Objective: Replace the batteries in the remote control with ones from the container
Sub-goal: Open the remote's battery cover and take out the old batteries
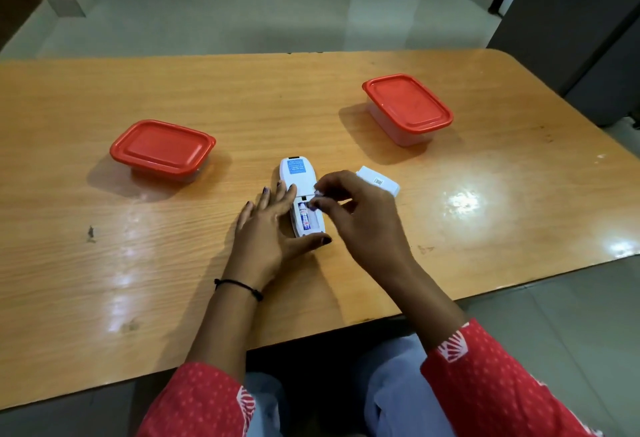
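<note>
while the remote control [300, 194] is lying face down near the middle of the surface [104, 263], its long axis is running from 6 to 12 o'clock, with the blue label at the 12 end and the open battery bay at the 6 end. the left hand [268, 229] is lying open and flat against its 9 o'clock side, thumb bracing the 6 o'clock end. the right hand [349, 215] is pinching at the bay's upper edge, apparently on a battery i cannot make out clearly. one battery [304, 217] is sitting in the bay, lengthwise. it is likely light, stiff and slick, best pried at its end. the cover [378, 180] is resting at 3 o'clock. both red-lidded containers [162, 149] [408, 104] are sitting closed.
</note>
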Demonstrator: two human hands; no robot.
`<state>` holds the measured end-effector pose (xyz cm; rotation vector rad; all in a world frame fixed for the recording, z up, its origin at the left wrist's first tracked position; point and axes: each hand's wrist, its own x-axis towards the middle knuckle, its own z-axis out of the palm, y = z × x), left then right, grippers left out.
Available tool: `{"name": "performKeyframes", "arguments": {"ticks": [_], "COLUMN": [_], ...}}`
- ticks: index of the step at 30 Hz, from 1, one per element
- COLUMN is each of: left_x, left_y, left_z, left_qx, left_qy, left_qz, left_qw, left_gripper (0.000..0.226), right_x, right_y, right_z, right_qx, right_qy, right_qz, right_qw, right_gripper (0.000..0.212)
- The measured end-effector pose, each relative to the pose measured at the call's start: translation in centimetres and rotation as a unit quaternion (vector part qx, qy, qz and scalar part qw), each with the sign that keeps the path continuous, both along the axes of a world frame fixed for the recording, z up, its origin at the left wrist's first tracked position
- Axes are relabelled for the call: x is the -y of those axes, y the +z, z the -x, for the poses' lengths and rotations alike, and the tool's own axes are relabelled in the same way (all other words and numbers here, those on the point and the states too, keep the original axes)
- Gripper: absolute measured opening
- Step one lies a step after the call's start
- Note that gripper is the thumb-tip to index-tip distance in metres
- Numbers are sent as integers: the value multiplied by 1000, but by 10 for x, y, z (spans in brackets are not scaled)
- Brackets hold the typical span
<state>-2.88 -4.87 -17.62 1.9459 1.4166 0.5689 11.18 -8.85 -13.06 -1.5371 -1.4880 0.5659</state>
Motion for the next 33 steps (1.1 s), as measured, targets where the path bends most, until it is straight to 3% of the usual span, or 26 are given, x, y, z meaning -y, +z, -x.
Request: {"name": "performKeyframes", "arguments": {"ticks": [2,4,11,16,18,21,24,29,33], "left_x": [3,5,0,-2,-2,-2,-2,-4,-4], "left_y": [2,4,3,1,2,3,1,2,1], "left_z": [0,-1,6,8,7,6,7,6,6], "left_qx": [5,13,38,36,33,45,56,50,53], "left_qy": [10,17,-23,-27,-27,-24,-19,-24,-20], "left_qz": [-5,-12,33,31,27,29,28,27,34], "left_qw": [1000,1000,998,999,999,998,998,998,998], "left_gripper": [98,96,109,94,95,89,86,86,86], "right_x": [-1,-3,0,3,3,-8,-19,-29,-34], "right_y": [-1,-9,-43,-46,-42,-36,-34,-26,-19], "right_z": [-13,-28,-36,-36,-30,-12,4,12,19], "right_qx": [-99,-128,23,144,172,197,206,247,332], "right_qy": [-71,-124,-182,-195,-175,-66,6,18,28], "right_qz": [-35,-22,3,47,9,-52,-8,19,73], "right_qw": [992,984,983,969,969,977,978,969,940], "right_gripper": [14,18,17,25,24,16,13,16,22]}}
